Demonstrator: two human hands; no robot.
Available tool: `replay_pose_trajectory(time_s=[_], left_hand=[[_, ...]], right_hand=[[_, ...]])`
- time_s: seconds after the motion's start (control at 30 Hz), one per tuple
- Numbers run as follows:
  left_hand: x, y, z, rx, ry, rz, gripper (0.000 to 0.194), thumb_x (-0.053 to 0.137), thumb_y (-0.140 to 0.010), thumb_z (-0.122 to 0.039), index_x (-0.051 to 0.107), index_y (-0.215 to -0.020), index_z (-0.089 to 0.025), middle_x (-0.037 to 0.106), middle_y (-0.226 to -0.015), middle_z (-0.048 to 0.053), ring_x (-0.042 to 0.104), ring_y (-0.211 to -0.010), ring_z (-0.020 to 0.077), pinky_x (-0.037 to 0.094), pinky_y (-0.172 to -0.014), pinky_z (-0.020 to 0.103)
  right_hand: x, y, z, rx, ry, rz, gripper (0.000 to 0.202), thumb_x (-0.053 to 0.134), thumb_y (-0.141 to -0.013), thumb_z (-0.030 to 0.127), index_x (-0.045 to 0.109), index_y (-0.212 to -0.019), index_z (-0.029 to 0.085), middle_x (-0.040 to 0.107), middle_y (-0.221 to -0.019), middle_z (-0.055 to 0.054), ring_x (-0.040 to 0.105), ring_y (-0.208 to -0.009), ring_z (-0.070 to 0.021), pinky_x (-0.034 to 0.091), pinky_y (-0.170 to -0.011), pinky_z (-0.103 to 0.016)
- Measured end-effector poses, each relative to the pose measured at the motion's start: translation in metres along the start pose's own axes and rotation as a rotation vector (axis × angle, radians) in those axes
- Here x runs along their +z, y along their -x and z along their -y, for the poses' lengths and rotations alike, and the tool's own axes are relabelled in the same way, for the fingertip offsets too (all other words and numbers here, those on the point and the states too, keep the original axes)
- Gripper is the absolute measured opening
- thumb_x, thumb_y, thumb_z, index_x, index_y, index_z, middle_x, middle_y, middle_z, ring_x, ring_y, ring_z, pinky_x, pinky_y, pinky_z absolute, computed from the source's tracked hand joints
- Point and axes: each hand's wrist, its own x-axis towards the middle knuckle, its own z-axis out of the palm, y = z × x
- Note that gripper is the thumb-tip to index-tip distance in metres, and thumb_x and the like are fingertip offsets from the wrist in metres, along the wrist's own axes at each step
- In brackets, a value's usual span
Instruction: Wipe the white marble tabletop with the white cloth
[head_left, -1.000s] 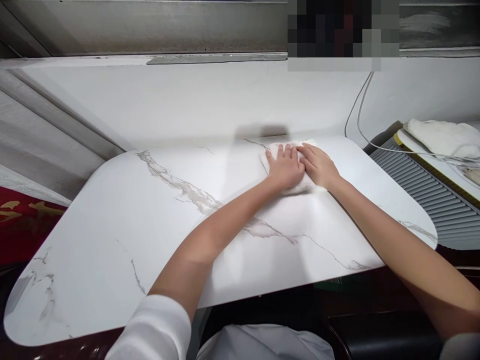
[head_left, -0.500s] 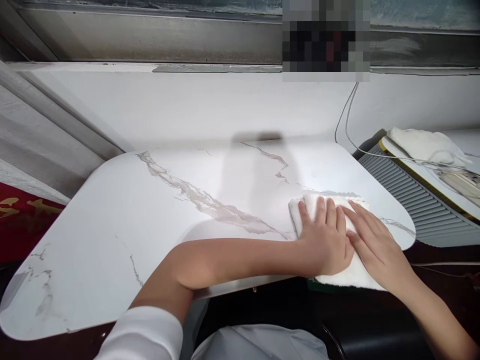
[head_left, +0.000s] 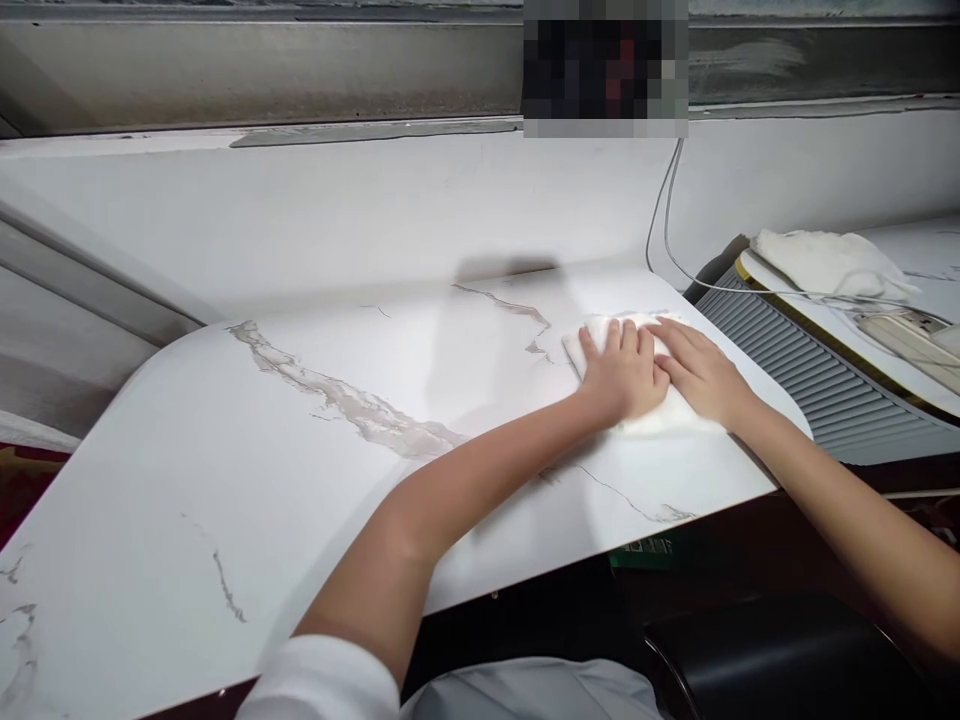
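A folded white cloth (head_left: 679, 415) lies on the white marble-patterned tabletop (head_left: 330, 330), towards its right end. My left hand (head_left: 624, 372) presses flat on the cloth's left part, fingers stretched forward and slightly spread. Beside it, my right hand (head_left: 703, 372) rests palm down on the right part of the same cloth, fingers extended towards the left hand. Both hands are open, pushing on the cloth rather than gripping it. The middle of the cloth is partly hidden beneath them.
A white wall (head_left: 360, 210) borders the table's far edge. To the right stand a grey ribbed panel (head_left: 832, 365) and another surface bearing a second white cloth (head_left: 829, 262) and a power strip (head_left: 911, 345). Thin cables (head_left: 667, 220) hang there. A black seat (head_left: 780, 650) is below.
Both hands have slid the cloth away from the table's front edge, towards the wall. The view has turned slightly, so the tabletop sits further left.
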Motion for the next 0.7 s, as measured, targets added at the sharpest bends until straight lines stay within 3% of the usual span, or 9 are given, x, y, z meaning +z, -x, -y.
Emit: replay_pose_trajectory(time_s=[0.13,0.27,0.47,0.7], left_hand=[[0.004,-0.051,0.019,0.007,0.058,-0.023,0.05,0.033,-0.099,-0.032,0.044,-0.145,-0.015,0.041,-0.158,0.01,0.03,-0.148,0.0247,0.018,-0.123,0.058],[0.007,-0.084,0.038,-0.01,0.093,-0.057,0.048,0.034,-0.1,-0.033,0.046,-0.144,-0.016,0.045,-0.154,0.009,0.033,-0.146,0.0223,0.014,-0.124,0.054],[0.004,-0.108,0.047,-0.124,0.048,-0.026,0.051,0.031,-0.101,-0.035,0.041,-0.149,-0.019,0.038,-0.159,0.007,0.027,-0.15,0.022,0.013,-0.125,0.05],[0.005,-0.131,0.05,-0.184,0.015,0.0,0.053,0.027,-0.1,-0.032,0.039,-0.15,-0.02,0.033,-0.162,0.007,0.024,-0.151,0.0224,0.014,-0.125,0.05]], right_hand=[[0.008,-0.046,-0.028,0.011,0.015,-0.019,0.051,0.03,-0.094,0.036,0.055,-0.135,0.02,0.054,-0.147,-0.012,0.044,-0.14,-0.0293,0.034,-0.117,-0.05],[0.017,-0.083,-0.049,-0.053,0.039,0.026,0.053,0.029,-0.094,0.036,0.051,-0.14,0.019,0.051,-0.15,-0.012,0.042,-0.142,-0.0309,0.034,-0.116,-0.054],[0.026,-0.12,-0.06,-0.024,0.039,0.07,0.053,0.029,-0.094,0.036,0.047,-0.143,0.022,0.046,-0.154,-0.009,0.038,-0.144,-0.0295,0.032,-0.117,-0.054],[0.024,-0.139,-0.059,0.025,-0.004,0.091,0.053,0.033,-0.094,0.035,0.047,-0.143,0.021,0.044,-0.156,-0.009,0.036,-0.145,-0.0306,0.029,-0.118,-0.052]])
